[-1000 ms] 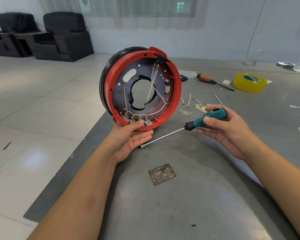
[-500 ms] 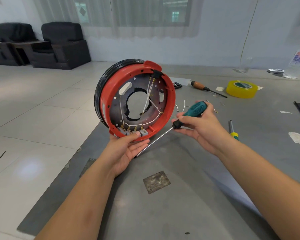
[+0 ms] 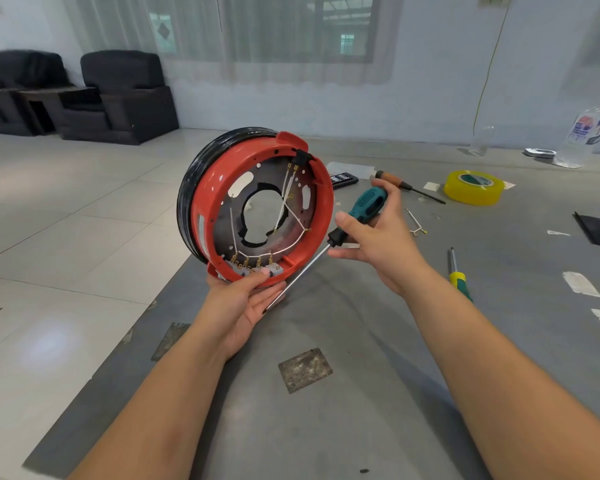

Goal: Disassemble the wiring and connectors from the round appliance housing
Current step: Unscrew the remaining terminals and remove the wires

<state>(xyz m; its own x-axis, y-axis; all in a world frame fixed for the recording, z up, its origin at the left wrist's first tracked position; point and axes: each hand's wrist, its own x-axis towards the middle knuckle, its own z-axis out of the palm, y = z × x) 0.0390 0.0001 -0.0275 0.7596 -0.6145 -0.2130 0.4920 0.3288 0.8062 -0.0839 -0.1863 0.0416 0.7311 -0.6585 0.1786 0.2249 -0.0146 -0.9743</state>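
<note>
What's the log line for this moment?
left hand: holds housing upright by bottom rim | right hand: grips screwdriver, tip near left palm | wires: still attached

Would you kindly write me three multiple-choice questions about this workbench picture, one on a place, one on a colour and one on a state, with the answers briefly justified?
1. Where does the roll of tape lie?
A. On the grey mat at the far right
B. Inside the housing
C. On the tiled floor

2. What colour is the handle of the screwdriver in the right hand?
A. Orange
B. Teal with black
C. Yellow

3. How is the round housing held?
A. Lying flat on the mat
B. Tilted up on its edge, open side to the camera
C. Hanging from a wire

Answers:
1. A, the yellow roll of tape sits on the mat beyond the right hand.
2. B, the screwdriver has a teal, black-tipped handle.
3. B, the left hand props the housing from below, wires facing us.
</note>
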